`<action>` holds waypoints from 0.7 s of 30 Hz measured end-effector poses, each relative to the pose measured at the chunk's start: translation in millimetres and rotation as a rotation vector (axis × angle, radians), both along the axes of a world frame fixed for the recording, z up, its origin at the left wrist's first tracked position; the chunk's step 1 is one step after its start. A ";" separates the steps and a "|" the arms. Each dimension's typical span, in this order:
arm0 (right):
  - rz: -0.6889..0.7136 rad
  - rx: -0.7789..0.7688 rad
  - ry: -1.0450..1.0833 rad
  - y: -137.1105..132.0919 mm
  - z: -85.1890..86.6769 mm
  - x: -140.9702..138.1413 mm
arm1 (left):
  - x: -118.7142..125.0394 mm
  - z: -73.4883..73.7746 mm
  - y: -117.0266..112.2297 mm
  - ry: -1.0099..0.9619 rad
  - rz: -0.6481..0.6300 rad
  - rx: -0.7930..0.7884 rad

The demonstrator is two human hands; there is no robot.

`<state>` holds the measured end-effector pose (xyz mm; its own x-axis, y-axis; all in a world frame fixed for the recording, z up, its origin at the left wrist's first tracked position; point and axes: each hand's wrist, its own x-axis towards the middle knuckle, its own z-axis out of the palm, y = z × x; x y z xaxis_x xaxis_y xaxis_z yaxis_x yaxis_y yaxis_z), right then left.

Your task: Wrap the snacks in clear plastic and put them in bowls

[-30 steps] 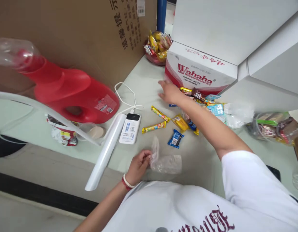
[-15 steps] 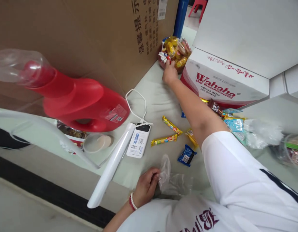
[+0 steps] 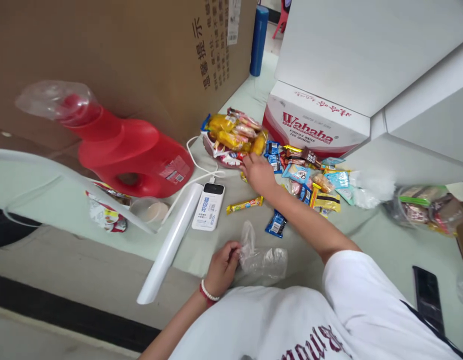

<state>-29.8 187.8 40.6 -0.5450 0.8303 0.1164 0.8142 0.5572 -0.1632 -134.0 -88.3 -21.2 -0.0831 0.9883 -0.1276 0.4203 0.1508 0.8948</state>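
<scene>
My right hand [image 3: 258,175] is closed on the near edge of a snack bag [image 3: 224,156] packed with yellow-wrapped snacks, beside the Wahaha carton. Part of the bag is hidden behind the fingers. Low in the view, near my shirt, my left hand [image 3: 224,264] pinches the edge of a clear plastic bag [image 3: 267,260], which lies crumpled and limp on the table. A yellow stick-shaped packet [image 3: 244,205] and a blue packet [image 3: 276,223] lie between my hands. Under and beside my right forearm are several small wrapped snacks [image 3: 297,173].
On the left stand a red jug [image 3: 136,155] and a large brown cardboard box [image 3: 115,55]. A white power bank [image 3: 208,207] with a cable lies near a white tube [image 3: 171,245]. The Wahaha carton [image 3: 310,125] is at the back; a phone [image 3: 428,295] lies at right.
My right hand has drawn the snack bag from beside the blue cylinder toward me and to the left. My left hand keeps its hold on the clear plastic bag.
</scene>
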 end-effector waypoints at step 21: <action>-0.724 -0.969 2.041 -40.5 15.3 191.9 | 11.9 12.6 6.9 -0.334 0.209 -0.131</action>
<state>162.1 147.3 55.8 0.0050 0.8847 -0.4660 -0.7026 -0.3285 -0.6312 -122.1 -81.5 -8.7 -0.2127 0.9282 -0.3054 0.0586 0.3241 0.9442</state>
